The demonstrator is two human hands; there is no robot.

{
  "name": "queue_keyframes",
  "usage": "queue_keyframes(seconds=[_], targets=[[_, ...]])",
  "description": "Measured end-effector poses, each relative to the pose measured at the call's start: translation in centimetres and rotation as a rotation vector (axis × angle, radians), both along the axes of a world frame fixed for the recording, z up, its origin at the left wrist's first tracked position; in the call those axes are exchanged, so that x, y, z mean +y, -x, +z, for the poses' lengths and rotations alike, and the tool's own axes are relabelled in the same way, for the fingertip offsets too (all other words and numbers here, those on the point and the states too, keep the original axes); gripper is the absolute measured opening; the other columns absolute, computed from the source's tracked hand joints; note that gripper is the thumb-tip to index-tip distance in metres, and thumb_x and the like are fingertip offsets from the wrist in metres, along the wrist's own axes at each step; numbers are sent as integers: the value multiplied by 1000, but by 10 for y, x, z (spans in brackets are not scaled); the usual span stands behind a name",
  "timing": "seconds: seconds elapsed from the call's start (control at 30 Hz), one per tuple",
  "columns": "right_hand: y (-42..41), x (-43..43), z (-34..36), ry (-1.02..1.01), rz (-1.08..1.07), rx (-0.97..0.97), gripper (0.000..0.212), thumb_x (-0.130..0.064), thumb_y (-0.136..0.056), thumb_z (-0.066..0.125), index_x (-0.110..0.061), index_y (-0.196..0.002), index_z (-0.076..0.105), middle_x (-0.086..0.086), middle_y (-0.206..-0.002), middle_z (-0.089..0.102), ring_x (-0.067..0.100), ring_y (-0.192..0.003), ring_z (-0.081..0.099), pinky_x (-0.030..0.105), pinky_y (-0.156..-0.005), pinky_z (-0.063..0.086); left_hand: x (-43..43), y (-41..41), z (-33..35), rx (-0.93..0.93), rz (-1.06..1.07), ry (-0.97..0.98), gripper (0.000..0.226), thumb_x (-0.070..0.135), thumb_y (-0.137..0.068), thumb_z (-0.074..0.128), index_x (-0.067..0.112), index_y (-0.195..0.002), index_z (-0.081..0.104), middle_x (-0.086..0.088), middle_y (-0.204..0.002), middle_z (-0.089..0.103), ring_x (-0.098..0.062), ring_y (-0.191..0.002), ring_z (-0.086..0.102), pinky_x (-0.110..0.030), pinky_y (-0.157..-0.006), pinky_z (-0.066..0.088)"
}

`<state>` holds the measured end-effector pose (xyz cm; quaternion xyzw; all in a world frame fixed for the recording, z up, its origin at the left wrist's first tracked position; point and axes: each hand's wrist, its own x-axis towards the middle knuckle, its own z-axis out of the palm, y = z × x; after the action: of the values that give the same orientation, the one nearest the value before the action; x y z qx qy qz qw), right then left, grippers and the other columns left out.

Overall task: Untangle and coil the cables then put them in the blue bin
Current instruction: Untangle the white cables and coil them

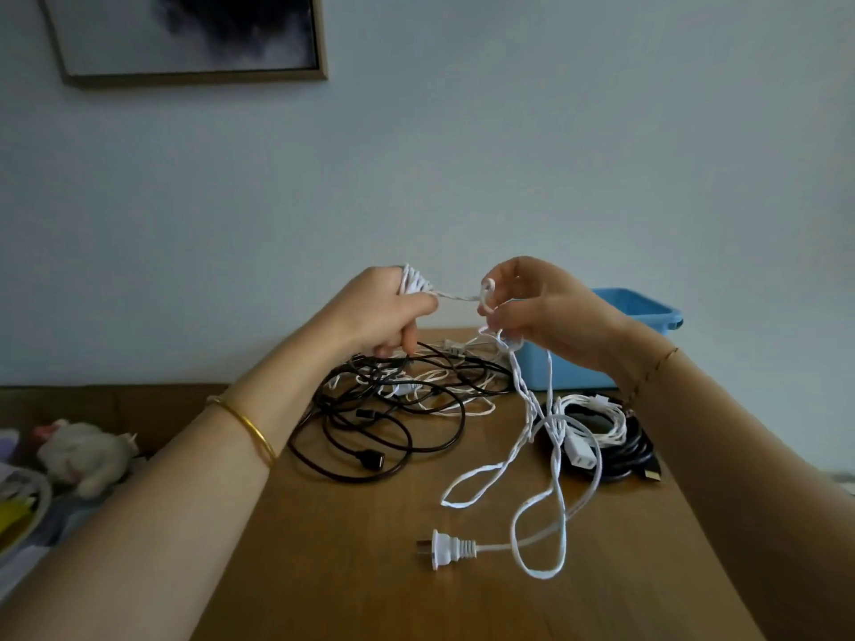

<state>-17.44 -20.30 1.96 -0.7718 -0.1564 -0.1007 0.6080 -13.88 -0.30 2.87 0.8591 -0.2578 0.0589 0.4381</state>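
White plug (pixel 446 548) lies on worktop (pixel 347 571) at 6 o'clock. Grip: left hand (pixel 384 316) clenches coiled white cable (pixel 414 282); right hand (pixel 546 312) pinches its loop. At 3 o'clock, blue bin (pixel 647 312) interior hidden.

left hand (pixel 381 316), right hand (pixel 550 312) — 2 | blue bin (pixel 566 372) 1 | white plug (pixel 446 548) 1 | picture (pixel 185 34) 1

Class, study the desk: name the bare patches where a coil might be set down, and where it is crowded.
The table is bare along its near edge, left of the white plug, below the black cable tangle. Crowded: the tangle mid-table, loops of white cable right of centre, and the coiled bundle before the blue bin.
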Motion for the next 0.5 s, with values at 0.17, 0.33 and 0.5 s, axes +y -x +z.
queue_keyframes(seconds=[0.17, 0.33, 0.5], targets=[[-4, -11, 1, 109, -265, -201, 14, 4, -79, 69, -10, -80, 67, 5, -69, 63, 11, -55, 54, 20, -55, 49, 16, 5, 4, 468, -291, -1, 33, 23, -90, 57, 0, -113, 64, 1, -41, 42, -8, -32, 28, -17, -37, 24], [-9, 1, -19, 108, -274, -172, 7, -12, -86, 67, -12, -80, 69, 2, -64, 62, 6, -53, 54, 19, -61, 50, 20, 0, 0, 914, -956, 487, 38, 17, -88, 58, -3, -120, 59, 0, -46, 52, -4, -36, 26, -14, -33, 32], [2, 14, -29, 249, -104, -33, 10, -18, -90, 63, -14, -84, 69, 5, -64, 62, 23, -66, 57, 31, -69, 48, 15, -2, -4, 980, -965, 1028, 39, 16, -89, 54, -3, -124, 50, -2, -65, 67, -5, -37, 42, -16, -39, 40]])
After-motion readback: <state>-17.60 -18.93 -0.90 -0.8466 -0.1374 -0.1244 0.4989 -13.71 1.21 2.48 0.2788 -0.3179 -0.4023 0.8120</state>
